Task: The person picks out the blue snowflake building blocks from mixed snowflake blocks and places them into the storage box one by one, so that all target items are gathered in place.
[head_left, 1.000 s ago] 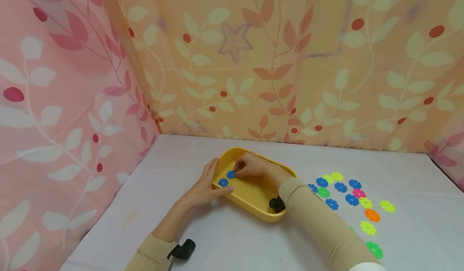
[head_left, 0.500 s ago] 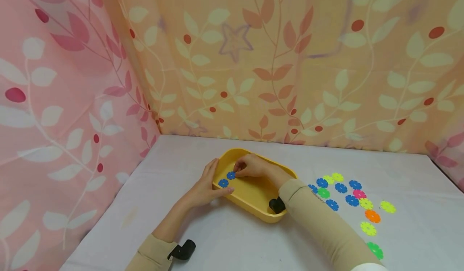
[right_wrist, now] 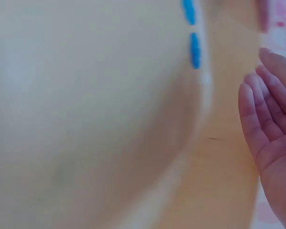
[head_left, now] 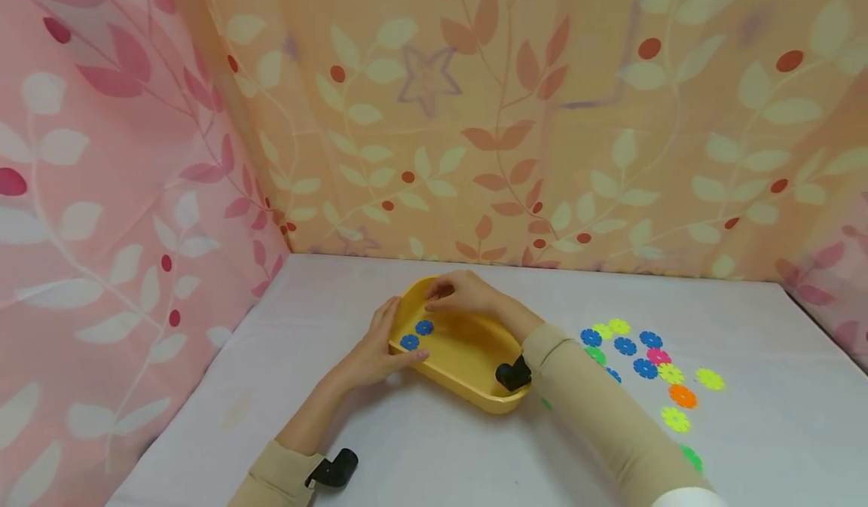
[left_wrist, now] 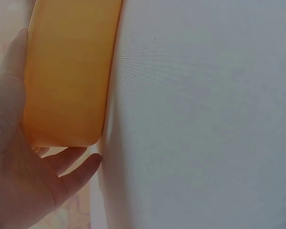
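A yellow oblong tray stands on the white table. Two blue flower-shaped plastic pieces, a nearer one and a farther one, lie side by side at its left end. My left hand grips that end, thumb over the front rim and fingers along the outer wall; the left wrist view shows the fingers curved around the tray's end. My right hand hovers over the tray's back left part, apart from the pieces. Its fingers are loosely bent and hold nothing in the right wrist view.
Several flower-shaped pieces lie loose on the table to the right, including a pink one, an orange one and a yellow one. My right sleeve covers part of this group. Patterned cloth walls enclose the back and sides.
My right hand has let go of the farther blue piece and risen away toward the tray's back rim. The left hand keeps its grip. The head view has shifted slightly.
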`<state>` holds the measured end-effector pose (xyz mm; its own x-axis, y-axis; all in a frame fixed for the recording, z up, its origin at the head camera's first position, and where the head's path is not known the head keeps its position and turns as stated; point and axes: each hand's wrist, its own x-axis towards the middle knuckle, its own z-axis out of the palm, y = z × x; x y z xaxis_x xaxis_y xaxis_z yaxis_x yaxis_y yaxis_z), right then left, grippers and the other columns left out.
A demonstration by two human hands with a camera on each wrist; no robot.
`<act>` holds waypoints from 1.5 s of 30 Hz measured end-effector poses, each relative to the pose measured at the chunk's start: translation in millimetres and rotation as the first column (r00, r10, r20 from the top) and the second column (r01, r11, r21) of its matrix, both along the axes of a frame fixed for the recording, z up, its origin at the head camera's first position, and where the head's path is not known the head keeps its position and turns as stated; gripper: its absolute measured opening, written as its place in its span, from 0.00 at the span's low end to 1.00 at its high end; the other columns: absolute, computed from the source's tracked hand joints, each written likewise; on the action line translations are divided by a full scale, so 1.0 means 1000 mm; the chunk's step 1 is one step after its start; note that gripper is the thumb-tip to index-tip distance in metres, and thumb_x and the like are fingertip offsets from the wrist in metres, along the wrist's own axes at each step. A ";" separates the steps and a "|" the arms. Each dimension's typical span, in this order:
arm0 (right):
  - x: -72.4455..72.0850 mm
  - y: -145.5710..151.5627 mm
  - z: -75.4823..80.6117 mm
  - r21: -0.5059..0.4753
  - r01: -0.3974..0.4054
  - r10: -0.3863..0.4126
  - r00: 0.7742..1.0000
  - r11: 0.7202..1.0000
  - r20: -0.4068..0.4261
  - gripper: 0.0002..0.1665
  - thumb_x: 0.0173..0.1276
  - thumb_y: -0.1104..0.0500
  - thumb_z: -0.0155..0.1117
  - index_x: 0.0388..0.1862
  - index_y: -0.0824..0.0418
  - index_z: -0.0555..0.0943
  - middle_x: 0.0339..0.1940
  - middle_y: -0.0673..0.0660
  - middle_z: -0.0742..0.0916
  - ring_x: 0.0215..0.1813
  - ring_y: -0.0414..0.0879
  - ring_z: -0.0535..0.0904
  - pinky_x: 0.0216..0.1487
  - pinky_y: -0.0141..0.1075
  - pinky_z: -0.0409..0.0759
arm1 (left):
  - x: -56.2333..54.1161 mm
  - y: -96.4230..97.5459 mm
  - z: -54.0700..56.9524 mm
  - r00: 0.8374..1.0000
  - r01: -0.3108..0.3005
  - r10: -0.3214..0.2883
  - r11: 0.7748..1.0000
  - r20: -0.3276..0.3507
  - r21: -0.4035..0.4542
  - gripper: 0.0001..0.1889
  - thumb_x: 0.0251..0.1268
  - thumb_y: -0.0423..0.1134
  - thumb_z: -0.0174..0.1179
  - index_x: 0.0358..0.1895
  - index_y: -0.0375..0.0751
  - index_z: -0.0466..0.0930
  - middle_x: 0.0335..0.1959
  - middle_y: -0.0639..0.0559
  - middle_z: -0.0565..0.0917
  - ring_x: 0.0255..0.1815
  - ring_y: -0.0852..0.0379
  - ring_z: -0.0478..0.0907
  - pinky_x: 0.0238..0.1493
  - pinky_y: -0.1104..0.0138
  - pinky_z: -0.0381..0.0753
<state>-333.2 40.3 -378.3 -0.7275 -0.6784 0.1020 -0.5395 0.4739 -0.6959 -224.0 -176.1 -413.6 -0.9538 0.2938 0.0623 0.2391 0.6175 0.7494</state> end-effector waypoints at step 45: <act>0.088 0.226 -0.033 0.044 0.449 -0.448 0.873 0.893 0.193 0.18 0.66 0.49 0.68 0.48 0.60 0.83 0.38 0.53 0.83 0.38 0.48 0.77 0.36 0.31 0.80 | -0.002 -0.001 -0.001 0.999 0.036 -0.036 0.999 -0.026 0.011 0.60 0.57 0.58 0.68 0.79 0.40 0.33 0.79 0.42 0.38 0.77 0.39 0.43 0.72 0.44 0.48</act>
